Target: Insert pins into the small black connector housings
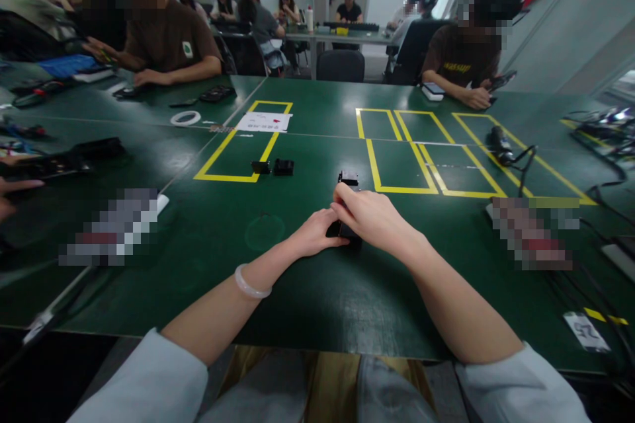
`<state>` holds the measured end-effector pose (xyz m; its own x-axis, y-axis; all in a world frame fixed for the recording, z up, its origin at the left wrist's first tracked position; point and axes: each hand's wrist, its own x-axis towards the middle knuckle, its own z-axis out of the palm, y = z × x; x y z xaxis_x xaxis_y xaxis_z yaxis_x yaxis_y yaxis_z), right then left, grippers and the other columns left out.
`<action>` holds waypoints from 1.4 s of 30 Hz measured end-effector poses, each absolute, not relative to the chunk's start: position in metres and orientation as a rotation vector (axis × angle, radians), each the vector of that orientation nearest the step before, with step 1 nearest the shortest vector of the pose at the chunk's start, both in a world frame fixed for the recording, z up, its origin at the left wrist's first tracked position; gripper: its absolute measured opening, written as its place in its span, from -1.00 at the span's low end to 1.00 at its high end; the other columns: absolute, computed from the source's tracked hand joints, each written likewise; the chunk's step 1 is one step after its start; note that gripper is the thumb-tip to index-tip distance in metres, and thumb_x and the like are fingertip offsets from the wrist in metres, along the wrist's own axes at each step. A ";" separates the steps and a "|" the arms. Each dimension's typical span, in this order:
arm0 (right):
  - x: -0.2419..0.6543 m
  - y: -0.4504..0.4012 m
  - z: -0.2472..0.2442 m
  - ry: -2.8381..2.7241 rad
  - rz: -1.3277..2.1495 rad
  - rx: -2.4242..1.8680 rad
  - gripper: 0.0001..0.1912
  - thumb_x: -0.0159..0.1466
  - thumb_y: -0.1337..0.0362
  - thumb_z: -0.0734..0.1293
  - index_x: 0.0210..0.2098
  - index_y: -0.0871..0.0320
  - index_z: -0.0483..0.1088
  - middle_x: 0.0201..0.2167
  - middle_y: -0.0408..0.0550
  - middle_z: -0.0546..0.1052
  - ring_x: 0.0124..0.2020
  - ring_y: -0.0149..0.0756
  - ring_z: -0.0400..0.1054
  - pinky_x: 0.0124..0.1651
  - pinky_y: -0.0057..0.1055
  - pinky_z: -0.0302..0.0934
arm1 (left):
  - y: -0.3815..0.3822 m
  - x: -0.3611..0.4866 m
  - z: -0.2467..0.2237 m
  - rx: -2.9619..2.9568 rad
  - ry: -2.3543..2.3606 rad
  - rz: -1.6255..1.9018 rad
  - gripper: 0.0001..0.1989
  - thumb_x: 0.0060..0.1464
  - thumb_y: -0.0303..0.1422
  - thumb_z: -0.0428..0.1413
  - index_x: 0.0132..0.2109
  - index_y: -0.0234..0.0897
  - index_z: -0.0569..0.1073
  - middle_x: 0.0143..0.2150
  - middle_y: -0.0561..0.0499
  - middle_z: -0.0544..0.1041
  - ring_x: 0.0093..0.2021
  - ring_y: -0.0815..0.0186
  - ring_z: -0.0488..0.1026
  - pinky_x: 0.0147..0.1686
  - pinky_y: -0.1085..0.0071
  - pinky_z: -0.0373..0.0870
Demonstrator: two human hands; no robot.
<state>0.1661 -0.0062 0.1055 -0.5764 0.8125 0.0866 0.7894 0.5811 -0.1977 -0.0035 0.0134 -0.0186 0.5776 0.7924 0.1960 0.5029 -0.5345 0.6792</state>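
A small black boxy part (350, 232) is between my two hands, low over the green table (297, 291). My left hand (317, 231) is closed around its left side, thumb along the near edge. My right hand (370, 211) reaches over the top with its fingers curled down, covering most of the part. Just beyond the fingers, a black piece with a lighter top (349, 177) shows; whether it belongs to the held part I cannot tell. Farther left lie a small black block (284, 166) and a flat black piece (260, 167).
Yellow tape outlines (401, 190) mark the table. A paper sheet (262, 121) and a white tape roll (185, 118) lie at the far left. Blurred-out devices stand at both sides. Cables (595, 277) run along the right. Several people sit around, one person's hand at the left edge.
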 end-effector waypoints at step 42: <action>0.165 -0.004 0.104 -2.659 0.151 -1.373 -0.77 0.44 0.19 0.10 -0.07 0.14 0.29 -0.35 -0.08 0.56 -0.39 -0.29 0.42 -0.43 -0.42 -0.09 | 0.014 -0.003 -0.020 2.246 1.058 0.633 -0.52 0.07 -0.15 0.26 0.07 -0.29 0.42 0.11 -0.17 0.50 0.12 -0.04 0.42 0.13 0.07 0.32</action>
<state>0.1650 -0.0041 0.1040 -0.5719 0.8161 0.0828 0.8015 0.5774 -0.1553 -0.0033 0.0141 -0.0198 0.5743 0.8004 0.1717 0.5296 -0.5232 0.6676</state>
